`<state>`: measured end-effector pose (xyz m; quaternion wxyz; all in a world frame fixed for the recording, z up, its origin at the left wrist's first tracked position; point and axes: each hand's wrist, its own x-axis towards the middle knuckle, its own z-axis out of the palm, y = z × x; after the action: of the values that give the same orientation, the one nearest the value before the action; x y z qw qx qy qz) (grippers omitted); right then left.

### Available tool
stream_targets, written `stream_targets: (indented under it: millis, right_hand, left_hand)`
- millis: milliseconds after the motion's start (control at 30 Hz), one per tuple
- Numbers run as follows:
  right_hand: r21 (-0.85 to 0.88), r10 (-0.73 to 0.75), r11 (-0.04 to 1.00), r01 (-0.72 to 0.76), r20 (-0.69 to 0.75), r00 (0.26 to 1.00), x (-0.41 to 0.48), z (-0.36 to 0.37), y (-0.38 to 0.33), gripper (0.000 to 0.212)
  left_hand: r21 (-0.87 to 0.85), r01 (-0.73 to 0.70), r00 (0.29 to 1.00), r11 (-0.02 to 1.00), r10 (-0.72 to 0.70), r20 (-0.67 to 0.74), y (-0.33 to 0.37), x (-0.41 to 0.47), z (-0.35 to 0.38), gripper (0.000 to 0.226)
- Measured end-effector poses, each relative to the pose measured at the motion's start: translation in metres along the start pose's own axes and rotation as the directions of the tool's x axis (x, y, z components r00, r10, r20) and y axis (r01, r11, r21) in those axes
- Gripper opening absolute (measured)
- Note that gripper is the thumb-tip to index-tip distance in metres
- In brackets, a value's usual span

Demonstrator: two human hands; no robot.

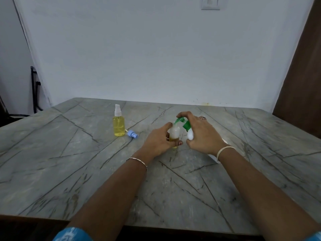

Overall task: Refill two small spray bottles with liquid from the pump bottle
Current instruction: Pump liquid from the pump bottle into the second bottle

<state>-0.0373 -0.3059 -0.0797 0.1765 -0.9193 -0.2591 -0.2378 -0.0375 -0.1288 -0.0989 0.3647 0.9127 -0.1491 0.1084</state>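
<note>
My left hand (pixel 160 140) grips a small open spray bottle (pixel 174 133) standing on the marble table (pixel 86 162); yellow liquid fills its lower part. My right hand (pixel 201 134) holds the white pump bottle (pixel 190 135), with fingers pressing on its green pump head (pixel 182 121). The pump's nozzle sits over the small bottle's mouth. Further left stands a second small spray bottle (pixel 119 125), full of yellow liquid, with a white sprayer cap on. A loose blue sprayer cap (pixel 132 134) lies just right of its base.
A white flat item (pixel 214 157) lies on the table, mostly hidden under my right wrist. The wall runs close behind the table's far edge. A brown door (pixel 302 84) stands at the right, and a dark frame (pixel 34 89) at the left.
</note>
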Motion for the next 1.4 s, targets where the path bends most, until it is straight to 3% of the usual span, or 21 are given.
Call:
stream_targets:
  millis: [333, 633, 1400]
  right_hand:
    - [-0.023, 0.016, 1.0, -0.015, 0.021, 1.0, -0.0019, 0.0006, 0.0018, 0.086]
    - [0.011, 0.014, 1.0, -0.014, -0.002, 1.0, 0.0003, -0.0001, -0.0016, 0.077]
    - [-0.051, 0.009, 0.999, -0.01, -0.017, 1.0, -0.0033, 0.001, 0.0014, 0.085]
  left_hand:
    - [-0.029, 0.002, 1.0, 1.0, -0.002, -0.002, 0.005, -0.0034, -0.0013, 0.074]
    - [-0.02, 0.011, 1.0, 1.0, -0.011, 0.01, 0.0053, -0.0032, -0.0017, 0.076]
    - [0.019, 0.017, 1.0, 1.0, -0.017, 0.007, 0.0034, -0.0019, -0.0017, 0.081]
